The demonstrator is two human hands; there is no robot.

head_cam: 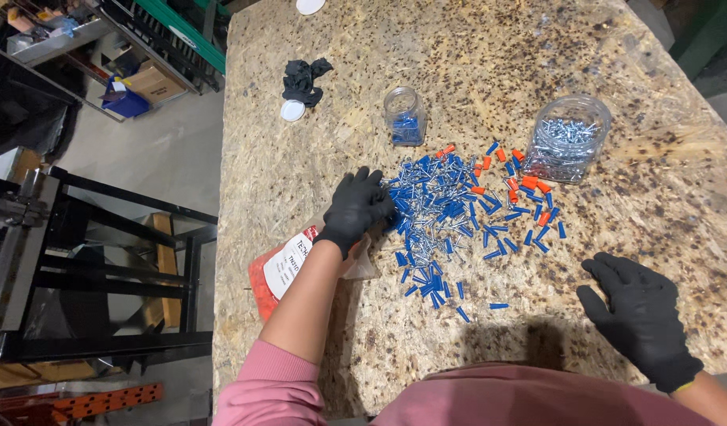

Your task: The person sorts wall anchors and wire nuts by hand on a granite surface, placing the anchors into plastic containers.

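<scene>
The left hand (356, 207), in a black glove, is laid at the left edge of the pile (450, 213) of blue plugs and silver screws, which is spread over the middle of the chipboard table (379, 331); its fingers are curled onto the pieces, but whether anything is pinched cannot be told. The right hand (640, 315), also gloved, is rested flat on the table, well apart from the pile, fingers spread and nothing held. Orange plugs (529, 183) are scattered along the pile's upper right edge. It is judged that the sorting would be done best if pieces were drawn off the edge a few at a time, by colour and kind, so that screws are not dragged with plugs; the idle right hand could be used to steady the heap. A small clear jar (404, 116) with blue plugs at its bottom is stood just above the pile; a larger clear jar (567, 138), filled with screws, is stood to the upper right, beside the orange plugs. An orange bag (281, 272) bearing a white rounded label is lain partly under the left forearm, at the table's left edge. A white lid (292, 110) and a crumpled black glove (304, 80) are placed near the upper left.
</scene>
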